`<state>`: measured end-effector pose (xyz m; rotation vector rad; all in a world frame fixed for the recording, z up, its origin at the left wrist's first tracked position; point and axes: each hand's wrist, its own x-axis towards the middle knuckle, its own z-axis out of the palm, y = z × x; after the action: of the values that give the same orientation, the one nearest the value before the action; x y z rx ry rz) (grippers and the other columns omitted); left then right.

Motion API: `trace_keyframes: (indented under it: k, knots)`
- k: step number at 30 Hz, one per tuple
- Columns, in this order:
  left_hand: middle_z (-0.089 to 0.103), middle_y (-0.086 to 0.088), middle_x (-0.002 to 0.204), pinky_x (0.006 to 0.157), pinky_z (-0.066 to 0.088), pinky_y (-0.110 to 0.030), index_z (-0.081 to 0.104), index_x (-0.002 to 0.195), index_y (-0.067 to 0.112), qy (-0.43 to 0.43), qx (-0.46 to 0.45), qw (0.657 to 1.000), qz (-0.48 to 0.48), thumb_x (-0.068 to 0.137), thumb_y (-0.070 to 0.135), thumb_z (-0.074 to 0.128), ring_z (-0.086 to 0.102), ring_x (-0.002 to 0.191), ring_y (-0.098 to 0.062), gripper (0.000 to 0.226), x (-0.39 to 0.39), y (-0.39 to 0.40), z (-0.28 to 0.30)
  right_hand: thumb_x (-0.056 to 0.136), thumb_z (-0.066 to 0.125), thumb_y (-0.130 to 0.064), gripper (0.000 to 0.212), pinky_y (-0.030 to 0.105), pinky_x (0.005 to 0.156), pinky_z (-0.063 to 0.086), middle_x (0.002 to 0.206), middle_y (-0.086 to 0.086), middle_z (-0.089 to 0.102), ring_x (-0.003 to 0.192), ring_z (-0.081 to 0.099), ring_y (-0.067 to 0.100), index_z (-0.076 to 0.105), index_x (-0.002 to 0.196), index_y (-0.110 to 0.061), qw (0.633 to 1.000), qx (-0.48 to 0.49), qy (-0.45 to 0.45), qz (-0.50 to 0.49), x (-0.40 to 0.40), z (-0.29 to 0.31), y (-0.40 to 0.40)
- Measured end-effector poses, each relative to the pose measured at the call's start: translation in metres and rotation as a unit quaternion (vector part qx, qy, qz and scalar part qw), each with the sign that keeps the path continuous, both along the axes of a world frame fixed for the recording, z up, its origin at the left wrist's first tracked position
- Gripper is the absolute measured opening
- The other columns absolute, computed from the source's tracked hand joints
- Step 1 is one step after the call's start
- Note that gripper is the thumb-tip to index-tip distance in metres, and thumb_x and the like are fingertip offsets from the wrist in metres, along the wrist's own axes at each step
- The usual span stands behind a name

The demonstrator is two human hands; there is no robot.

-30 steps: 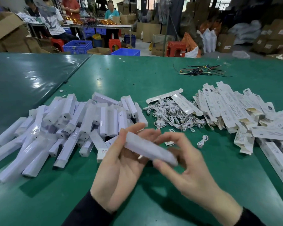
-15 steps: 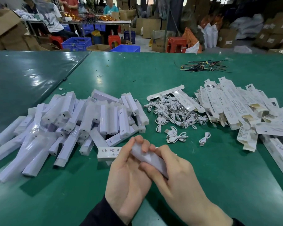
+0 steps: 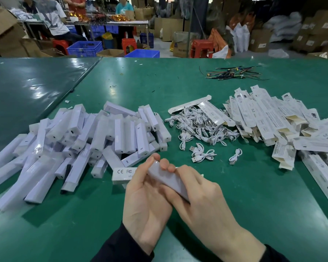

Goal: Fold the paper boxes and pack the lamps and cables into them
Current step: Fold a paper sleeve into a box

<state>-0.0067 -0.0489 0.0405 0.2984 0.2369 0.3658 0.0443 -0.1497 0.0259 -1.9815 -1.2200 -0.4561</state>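
Note:
A white bar lamp [image 3: 167, 178] lies slantwise between both hands above the green table [image 3: 254, 195]. My left hand [image 3: 146, 205] cups its upper end, fingers curled over the top. My right hand [image 3: 203, 201] grips the lower end from the right. To the left lies a big heap of white lamps [image 3: 80, 144]. A pile of coiled white cables [image 3: 199, 129] sits in the middle. Flat unfolded paper boxes [image 3: 273, 120] are heaped at the right. A lamp with printed marks [image 3: 123, 173] lies just behind my left hand.
A bundle of coloured wires [image 3: 233, 72] lies at the far side of the table. A few loose cables [image 3: 203, 155] lie in front of the cable pile. Long flat boxes [image 3: 322, 173] run along the right edge. People, crates and cartons stand beyond the table.
Both hands have drawn the lamp closer to me and lower, and closed more tightly round it; the right hand now wraps its lower end.

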Motion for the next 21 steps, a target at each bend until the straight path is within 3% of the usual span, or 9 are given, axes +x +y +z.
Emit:
trace_keyframes:
  k: [2, 4, 7, 9, 13, 17, 21]
  knots:
    - [0.063, -0.007, 0.075, 0.067, 0.059, -0.029, 0.068, 0.08, 0.008, 0.02, 0.05, 0.998, 0.016, 0.08, 0.02, 0.062, 0.066, 0.069, -0.019, 0.014, 0.001, 0.001, -0.002, 0.091, 0.055, -0.04, 0.022, 0.032, 0.044, 0.046, 0.078, -0.001, 0.059, 0.057, 0.052, 0.025, 0.049, 0.095, -0.019, 1.0, -0.002, 0.007, 0.01, 0.003, 0.0, 0.001]
    - [0.071, -0.015, 0.09, 0.076, 0.059, -0.029, 0.068, 0.09, 0.002, 0.051, 0.165, 0.984, 0.036, 0.081, 0.026, 0.059, 0.071, 0.085, -0.022, 0.028, 0.001, 0.003, -0.005, 0.091, 0.055, -0.043, 0.027, 0.035, 0.045, 0.046, 0.079, -0.004, 0.062, 0.059, 0.056, 0.025, 0.054, 0.094, -0.017, 1.0, -0.011, 0.021, 0.004, 0.011, 0.001, -0.003]
    - [0.073, -0.017, 0.099, 0.081, 0.057, -0.026, 0.074, 0.094, 0.006, 0.094, 0.375, 0.922, 0.02, 0.083, 0.032, 0.056, 0.069, 0.092, -0.02, 0.033, -0.002, 0.008, -0.007, 0.081, 0.056, -0.045, 0.027, 0.034, 0.042, 0.042, 0.068, -0.008, 0.058, 0.053, 0.053, 0.025, 0.051, 0.09, -0.02, 0.999, -0.041, 0.024, -0.02, 0.025, 0.002, -0.015]
    - [0.074, -0.015, 0.098, 0.085, 0.056, -0.031, 0.076, 0.095, 0.008, 0.125, 0.44, 0.889, -0.014, 0.08, 0.032, 0.059, 0.068, 0.089, -0.02, 0.033, -0.004, 0.015, -0.009, 0.078, 0.054, -0.046, 0.029, 0.033, 0.041, 0.042, 0.061, -0.007, 0.057, 0.05, 0.052, 0.025, 0.057, 0.087, -0.019, 0.997, -0.069, 0.007, -0.021, 0.035, 0.002, -0.022]
    - [0.075, -0.015, 0.099, 0.084, 0.058, -0.031, 0.076, 0.101, 0.006, 0.118, 0.503, 0.853, -0.078, 0.079, 0.022, 0.065, 0.071, 0.091, -0.026, 0.03, -0.005, 0.028, -0.003, 0.082, 0.06, -0.043, 0.029, 0.035, 0.044, 0.046, 0.066, -0.004, 0.063, 0.053, 0.055, 0.024, 0.067, 0.084, -0.015, 0.997, -0.073, -0.02, 0.003, 0.052, 0.007, -0.031]
    - [0.076, -0.011, 0.094, 0.071, 0.055, -0.019, 0.08, 0.094, 0.014, 0.103, 0.502, 0.854, -0.088, 0.065, 0.021, 0.076, 0.071, 0.081, -0.015, 0.031, -0.009, 0.029, 0.001, 0.074, 0.067, -0.031, 0.023, 0.031, 0.042, 0.047, 0.069, -0.001, 0.065, 0.053, 0.054, 0.025, 0.068, 0.083, -0.01, 0.996, -0.061, -0.06, 0.038, 0.061, 0.011, -0.039]
    - [0.077, -0.01, 0.092, 0.071, 0.054, -0.016, 0.081, 0.089, 0.021, 0.1, 0.505, 0.853, -0.087, 0.058, 0.022, 0.079, 0.071, 0.081, -0.012, 0.031, -0.011, 0.032, 0.005, 0.074, 0.067, -0.033, 0.022, 0.027, 0.038, 0.042, 0.065, -0.004, 0.061, 0.05, 0.049, 0.023, 0.067, 0.078, -0.011, 0.991, -0.076, -0.1, 0.042, 0.062, 0.011, -0.039]
